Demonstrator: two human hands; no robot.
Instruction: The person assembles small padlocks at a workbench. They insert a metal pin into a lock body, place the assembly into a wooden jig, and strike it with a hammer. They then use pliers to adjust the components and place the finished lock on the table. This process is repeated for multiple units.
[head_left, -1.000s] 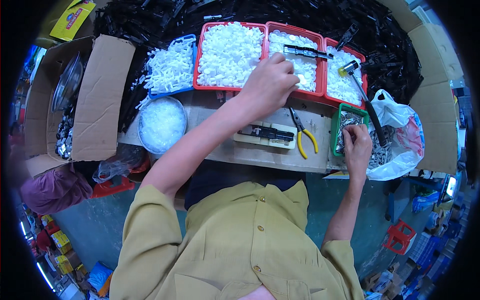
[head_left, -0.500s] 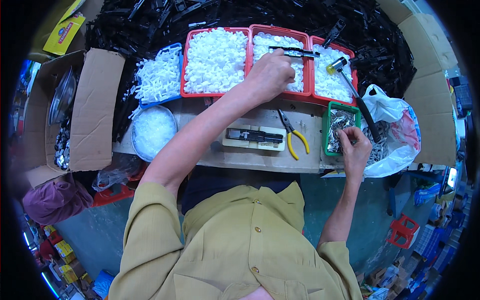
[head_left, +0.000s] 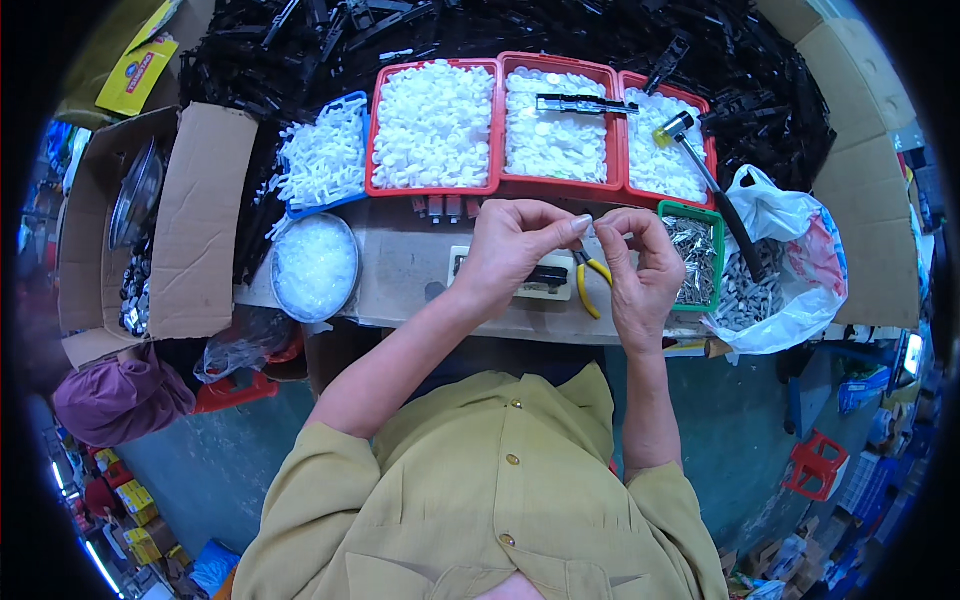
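Both hands, left hand (head_left: 515, 250) and right hand (head_left: 640, 265), meet fingertip to fingertip.

Three trays (head_left: 497, 120) sit side by side behind the bench (head_left: 400, 275), pliers (head_left: 590, 285) before them, bowl (head_left: 314, 266) leftward.

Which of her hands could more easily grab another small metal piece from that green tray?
Probably the right hand: it sits right beside the green tray, while the left hand is farther over, above the bench.
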